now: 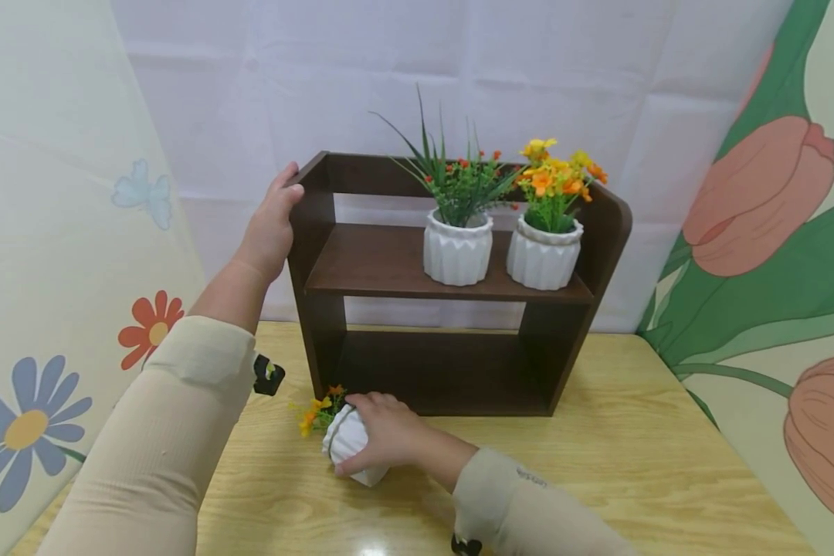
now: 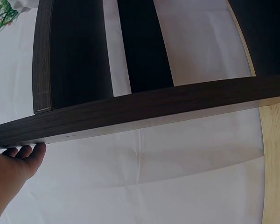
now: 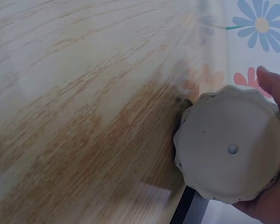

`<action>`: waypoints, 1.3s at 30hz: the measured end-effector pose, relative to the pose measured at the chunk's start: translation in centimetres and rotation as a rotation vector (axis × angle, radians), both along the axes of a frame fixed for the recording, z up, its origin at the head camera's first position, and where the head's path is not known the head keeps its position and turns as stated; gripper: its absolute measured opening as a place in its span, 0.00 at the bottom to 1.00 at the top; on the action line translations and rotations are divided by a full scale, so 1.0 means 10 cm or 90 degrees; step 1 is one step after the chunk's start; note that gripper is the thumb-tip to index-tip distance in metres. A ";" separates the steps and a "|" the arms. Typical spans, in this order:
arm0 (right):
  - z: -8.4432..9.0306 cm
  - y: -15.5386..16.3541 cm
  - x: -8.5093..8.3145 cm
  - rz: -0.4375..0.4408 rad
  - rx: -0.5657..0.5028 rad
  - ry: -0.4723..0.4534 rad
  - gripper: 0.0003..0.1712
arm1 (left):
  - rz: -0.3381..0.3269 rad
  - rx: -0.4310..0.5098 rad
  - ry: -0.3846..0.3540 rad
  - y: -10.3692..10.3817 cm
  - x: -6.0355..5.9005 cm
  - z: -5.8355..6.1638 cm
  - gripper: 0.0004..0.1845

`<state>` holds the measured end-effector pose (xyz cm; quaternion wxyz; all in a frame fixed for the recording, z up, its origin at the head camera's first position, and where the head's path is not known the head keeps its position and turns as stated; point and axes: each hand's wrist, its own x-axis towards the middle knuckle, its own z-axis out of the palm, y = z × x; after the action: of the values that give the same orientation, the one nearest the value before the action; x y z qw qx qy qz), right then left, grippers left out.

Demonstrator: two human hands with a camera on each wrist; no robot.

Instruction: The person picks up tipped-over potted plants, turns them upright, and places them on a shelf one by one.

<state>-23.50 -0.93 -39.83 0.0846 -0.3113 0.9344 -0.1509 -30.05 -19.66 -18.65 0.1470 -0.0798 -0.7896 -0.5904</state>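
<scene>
Nearest, the right hand curls its fingers round the tipped white ribbed pot lying on its side on the wooden table, orange flowers pointing left toward the shelf foot, while farther back the left hand grips the dark shelf's upper left corner.

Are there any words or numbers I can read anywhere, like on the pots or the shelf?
No readable text anywhere.
Right sleeve: a tiny dark mark near the cuff, too small to read.
The white pot in the right hand, the dark shelf and the flowered wall carry no words.
</scene>
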 end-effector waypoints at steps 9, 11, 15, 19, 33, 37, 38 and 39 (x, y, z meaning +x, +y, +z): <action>-0.01 -0.02 0.01 -0.017 0.005 -0.013 0.58 | -0.004 0.003 0.003 0.00 -0.01 0.00 0.31; -0.02 -0.01 0.01 -0.016 0.000 -0.013 0.58 | -0.009 0.010 0.003 0.00 -0.01 0.00 0.31; -0.06 0.00 0.00 -0.019 -0.022 -0.018 0.57 | -0.006 0.006 0.006 0.00 -0.01 -0.01 0.32; -0.08 0.03 -0.02 -0.027 -0.044 -0.032 0.56 | -0.005 0.008 0.006 -0.01 -0.01 -0.01 0.32; -0.12 0.16 -0.01 -0.018 -0.104 -0.036 0.55 | -0.004 0.002 0.005 -0.01 -0.01 0.00 0.31; -0.14 0.21 -0.01 -0.010 -0.125 -0.039 0.56 | -0.004 -0.002 0.007 -0.01 -0.01 -0.01 0.31; -0.15 0.22 -0.01 -0.009 -0.129 -0.039 0.56 | -0.004 -0.002 0.008 -0.01 -0.01 -0.01 0.32; -0.16 0.24 -0.01 -0.008 -0.134 -0.041 0.56 | -0.003 -0.004 0.009 -0.01 -0.01 -0.01 0.32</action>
<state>-23.64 1.44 -41.42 0.0802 -0.3074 0.9122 -0.2587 -30.19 -19.80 -18.71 0.1510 -0.0864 -0.7903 -0.5875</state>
